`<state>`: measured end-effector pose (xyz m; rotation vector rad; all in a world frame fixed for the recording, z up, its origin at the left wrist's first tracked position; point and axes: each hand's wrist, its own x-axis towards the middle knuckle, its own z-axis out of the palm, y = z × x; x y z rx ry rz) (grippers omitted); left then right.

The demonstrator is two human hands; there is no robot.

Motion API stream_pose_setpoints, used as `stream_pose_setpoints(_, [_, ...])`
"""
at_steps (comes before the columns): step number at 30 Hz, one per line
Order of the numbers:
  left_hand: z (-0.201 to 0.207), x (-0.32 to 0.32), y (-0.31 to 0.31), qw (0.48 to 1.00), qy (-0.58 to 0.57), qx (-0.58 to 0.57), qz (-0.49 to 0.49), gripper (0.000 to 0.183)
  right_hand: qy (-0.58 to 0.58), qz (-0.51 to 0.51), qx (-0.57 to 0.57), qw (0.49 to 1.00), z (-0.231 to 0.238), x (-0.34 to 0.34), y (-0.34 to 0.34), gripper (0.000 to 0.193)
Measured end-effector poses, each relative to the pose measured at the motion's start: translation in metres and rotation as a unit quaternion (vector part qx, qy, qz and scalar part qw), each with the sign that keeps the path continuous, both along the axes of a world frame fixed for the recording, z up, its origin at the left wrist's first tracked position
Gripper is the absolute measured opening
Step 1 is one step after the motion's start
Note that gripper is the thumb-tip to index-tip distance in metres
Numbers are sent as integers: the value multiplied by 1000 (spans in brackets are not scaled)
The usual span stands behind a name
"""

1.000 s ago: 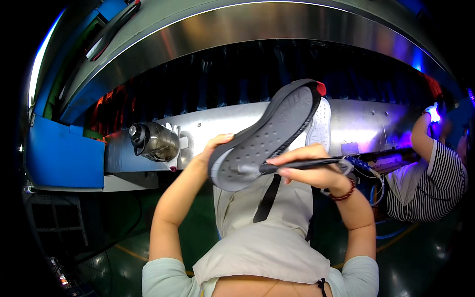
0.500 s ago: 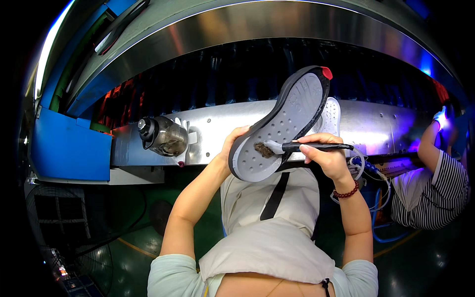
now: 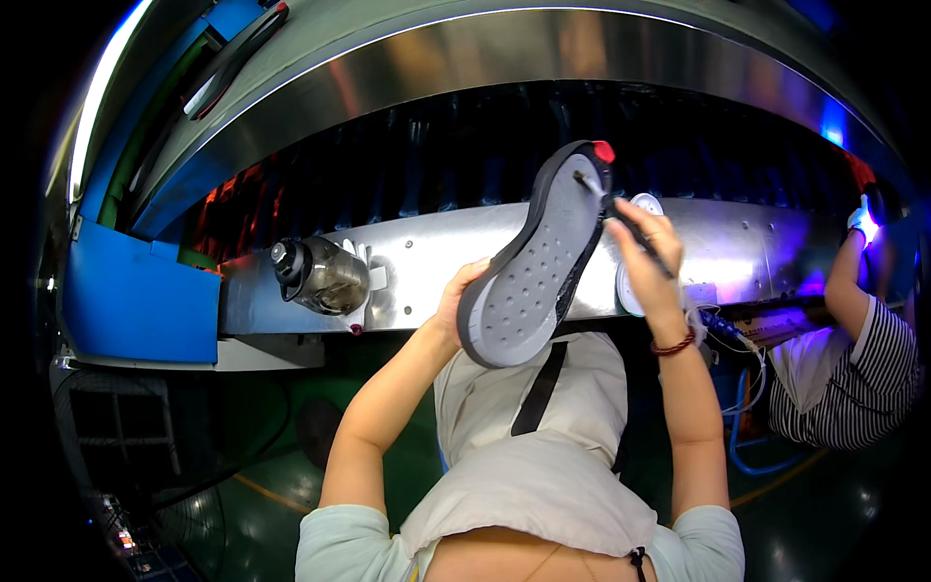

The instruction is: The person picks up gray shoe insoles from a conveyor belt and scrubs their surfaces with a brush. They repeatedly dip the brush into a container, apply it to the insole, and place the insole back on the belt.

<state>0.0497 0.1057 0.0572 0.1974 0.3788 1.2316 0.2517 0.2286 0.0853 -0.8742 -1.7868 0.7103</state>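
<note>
A grey shoe sole (image 3: 531,267) with a black rim, a red end piece and rows of small dimples is held up, tilted, over the bench edge. My left hand (image 3: 460,299) grips its rounded near end along the left side. My right hand (image 3: 648,254) is closed around the black handle of a brush (image 3: 594,187), whose pale shaft ends in dark bristles. The bristles are at the inner face of the sole, close to the red end. Behind my right hand a white sole (image 3: 628,293) lies on the bench, partly hidden.
The metal bench (image 3: 427,233) runs across in front of me. A dark transparent bottle (image 3: 330,276) lies there at the left beside white material. Another dark sole (image 3: 233,68) rests on the upper ledge. At the right sits a co-worker in a striped top (image 3: 844,388); a blue machine panel (image 3: 141,301) stands left.
My right hand has carried the brush from the near end of the sole up to its far, red end. The dark wet patch there is gone. The sole has shifted slightly left.
</note>
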Motion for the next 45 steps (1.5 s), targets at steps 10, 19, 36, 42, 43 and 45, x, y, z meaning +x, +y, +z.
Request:
stream_pose_setpoints(10, [7, 6, 5, 987, 130, -75, -49, 47, -141, 85, 89, 982, -5, -27, -54, 37])
stream_pose_setpoints(19, [7, 8, 10, 983, 142, -109, -27, 53, -93, 130, 103, 982, 1, -15, -64, 33])
stream_pose_setpoints(36, [-33, -20, -1, 997, 53, -30, 53, 49, 93, 162, -221, 957, 18, 22, -10, 26])
stream_pose_setpoints(42, [-14, -8, 7, 992, 68, -50, 92, 50, 56, 293, -187, 936, 31, 17, -49, 27])
stream_pose_setpoints(43, [-8, -6, 7, 990, 77, -59, 102, 50, 131, 353, -315, 871, 30, 27, -45, 29])
stream_pose_setpoints(45, [-4, -6, 8, 998, 20, -28, 45, 52, 254, 379, -414, 788, 21, 43, -33, 38])
